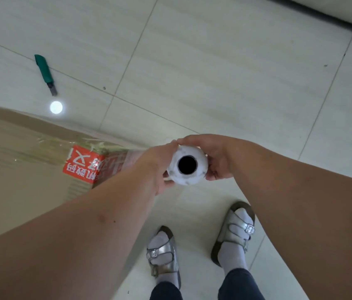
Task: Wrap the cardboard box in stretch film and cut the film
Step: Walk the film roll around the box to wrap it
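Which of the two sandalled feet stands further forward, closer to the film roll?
The right foot in the silver buckled sandal: it is planted ahead of the left foot, nearer the white stretch-film roll held between both hands.

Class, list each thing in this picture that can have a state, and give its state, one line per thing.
Cardboard box: on the floor, film already around it.
Film roll: upright, held at its top end.
Left hand: gripping the roll.
Right hand: gripping the roll.
Green knife: lying on the floor, blade out, untouched.
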The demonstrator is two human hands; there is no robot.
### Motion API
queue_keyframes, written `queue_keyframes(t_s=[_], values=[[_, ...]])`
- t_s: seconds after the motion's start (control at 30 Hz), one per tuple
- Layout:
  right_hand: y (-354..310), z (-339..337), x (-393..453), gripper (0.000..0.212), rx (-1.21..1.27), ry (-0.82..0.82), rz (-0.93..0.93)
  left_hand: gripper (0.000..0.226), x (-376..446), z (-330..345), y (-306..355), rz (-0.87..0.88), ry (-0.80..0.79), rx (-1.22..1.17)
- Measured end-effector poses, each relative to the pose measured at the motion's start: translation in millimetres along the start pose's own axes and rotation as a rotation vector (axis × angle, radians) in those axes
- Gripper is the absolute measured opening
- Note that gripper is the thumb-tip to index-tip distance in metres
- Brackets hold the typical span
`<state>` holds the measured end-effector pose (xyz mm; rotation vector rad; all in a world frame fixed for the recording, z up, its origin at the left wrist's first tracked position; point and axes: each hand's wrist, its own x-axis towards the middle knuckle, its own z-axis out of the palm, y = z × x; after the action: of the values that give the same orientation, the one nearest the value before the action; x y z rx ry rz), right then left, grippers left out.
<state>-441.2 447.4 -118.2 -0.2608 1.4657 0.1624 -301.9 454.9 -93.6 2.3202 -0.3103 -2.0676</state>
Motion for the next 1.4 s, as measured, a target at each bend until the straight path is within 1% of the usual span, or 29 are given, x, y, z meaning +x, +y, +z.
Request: queue_keyframes(t_s=[0.07,0.13,0.2,0.23,0.27,0.3,0.37,0.43,0.47,0.53,0.63,0.7,0.73,0.8,0.87,0.93,1.03,1.1,1.17,1.23,1.3,1.33,1.4], values=[[1,-14,3,0.054,0.077,-0.085,0.007,0.027,3,8,7,0.122,0.061,0.055],[5,-28,7,0.05,0.115,-0.189,0.017,0.035,5,14,10,0.249,0.1,0.117],[9,-35,10,0.044,0.122,-0.207,0.027,0.036,6,16,6,0.289,0.13,0.143],[10,-37,12,0.043,0.133,-0.175,0.025,0.03,6,18,4,0.279,0.128,0.102],[10,-37,13,0.041,0.147,-0.133,0.016,0.023,7,20,0,0.252,0.132,0.028],[10,-37,15,0.04,0.153,-0.091,0.011,0.021,8,22,-5,0.207,0.147,-0.067],[9,-36,18,0.04,0.121,-0.055,0.021,0.026,9,26,-16,0.046,0.193,-0.27],[8,-37,18,0.049,0.08,-0.082,0.046,0.016,9,31,-25,-0.117,0.193,-0.441],[6,-37,17,0.053,0.059,-0.109,0.056,0.014,9,34,-29,-0.183,0.162,-0.488],[2,-36,16,0.059,-0.024,-0.169,0.05,0.02,10,40,-31,-0.247,0.091,-0.493],[-7,-37,12,0.053,-0.131,-0.23,0.002,0.028,10,47,-19,-0.214,0.046,-0.402],[-15,-42,8,0.048,-0.123,-0.267,0.005,0.033,9,48,-1,-0.146,0.101,-0.306],[-20,-46,7,0.048,-0.089,-0.26,0.008,0.035,9,48,9,-0.114,0.128,-0.264],[-30,-52,6,0.054,-0.045,-0.196,0.013,0.033,10,45,27,-0.067,0.144,-0.25],[-40,-56,5,0.052,-0.038,-0.114,-0.013,0.029,10,41,40,-0.054,0.118,-0.302],[-52,-58,2,0.042,-0.007,-0.07,-0.059,0.024,12,36,48,-0.034,0.081,-0.375],[-71,-62,-2,0.033,-0.048,-0.089,-0.094,0.019,17,29,55,-0.002,0.067,-0.564],[-81,-65,-6,0.033,-0.107,-0.117,-0.086,0.019,22,29,62,0.004,0.099,-0.661],[-92,-68,-5,0.033,-0.125,-0.133,-0.075,0.029,27,31,74,-0.029,0.16,-0.602],[-100,-66,-1,0.031,-0.081,-0.148,-0.059,0.038,31,31,82,-0.104,0.193,-0.445],[-106,-63,4,0.033,-0.03,-0.143,-0.035,0.047,34,28,90,-0.133,0.093,-0.307],[-110,-61,7,0.035,-0.003,-0.138,-0.021,0.048,36,25,95,-0.128,0.04,-0.268],[-119,-59,9,0.042,0.039,-0.14,0.004,0.046,39,17,108,-0.1,0.02,-0.229]])
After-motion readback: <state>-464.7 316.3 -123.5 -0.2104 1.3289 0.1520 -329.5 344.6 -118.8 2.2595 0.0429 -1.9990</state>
